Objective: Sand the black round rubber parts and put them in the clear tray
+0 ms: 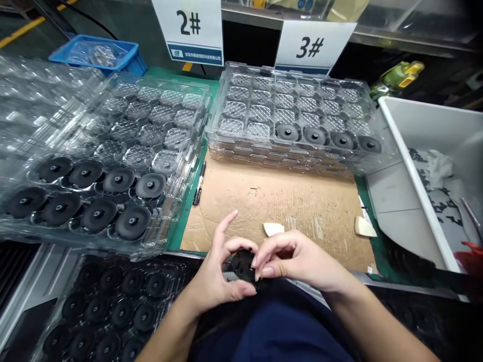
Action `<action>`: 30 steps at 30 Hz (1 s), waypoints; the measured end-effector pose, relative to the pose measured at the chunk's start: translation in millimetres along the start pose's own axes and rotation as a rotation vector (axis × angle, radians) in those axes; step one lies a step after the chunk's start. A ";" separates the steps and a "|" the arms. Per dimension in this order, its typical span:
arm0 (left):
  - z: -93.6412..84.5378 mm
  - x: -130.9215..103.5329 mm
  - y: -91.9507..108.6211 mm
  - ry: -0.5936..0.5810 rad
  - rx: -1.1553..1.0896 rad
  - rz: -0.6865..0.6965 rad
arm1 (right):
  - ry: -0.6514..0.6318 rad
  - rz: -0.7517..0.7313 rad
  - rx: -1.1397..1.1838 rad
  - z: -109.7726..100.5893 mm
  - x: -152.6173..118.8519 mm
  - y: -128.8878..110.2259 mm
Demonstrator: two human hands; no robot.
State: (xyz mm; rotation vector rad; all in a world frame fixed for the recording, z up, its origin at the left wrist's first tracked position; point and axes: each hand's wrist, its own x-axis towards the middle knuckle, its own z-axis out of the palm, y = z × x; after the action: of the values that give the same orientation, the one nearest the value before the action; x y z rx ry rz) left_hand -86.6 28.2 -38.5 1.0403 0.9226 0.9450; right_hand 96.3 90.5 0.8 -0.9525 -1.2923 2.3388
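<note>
A small round black part [243, 265] is held low over the front edge of the cardboard. My left hand [222, 271] grips its rim between thumb and fingers, with the index finger raised. The fingers of my right hand [281, 256] are pinched at the part's right edge; whether they hold a separate small piece is too small to tell. A white wedge-shaped block [273, 229] lies on the cardboard [313, 196] just beyond my right hand.
Clear trays with black round parts stand at left [177, 136], at back centre [260, 128] and at lower left [113, 266]. A black pen [199, 183] lies between trays. At right are another white block [364, 227] and a white bin [418, 186]; a blue basket [130, 58] stands back left.
</note>
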 end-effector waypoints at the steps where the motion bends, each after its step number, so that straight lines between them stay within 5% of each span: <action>1: 1.8 1.1 1.0 -0.016 -0.011 -0.011 | 0.006 -0.011 0.018 -0.5 -2.3 1.4; 8: 16.3 4.9 -0.3 -0.074 -0.039 -0.075 | 0.033 -0.053 0.254 2.7 -24.6 18.9; 17: 49.0 15.2 -9.2 -0.093 0.012 0.025 | 0.385 -0.146 0.311 1.1 -67.2 52.4; 30: 111.3 36.8 -10.5 -0.202 0.110 0.051 | 0.685 -0.450 -0.029 -22.3 -140.9 72.0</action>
State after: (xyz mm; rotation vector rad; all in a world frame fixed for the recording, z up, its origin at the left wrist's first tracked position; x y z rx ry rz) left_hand 30.6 29.9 -27.6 1.2342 0.7897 0.8214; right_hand 218.5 -11.8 -10.7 -1.1783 -1.0975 1.4684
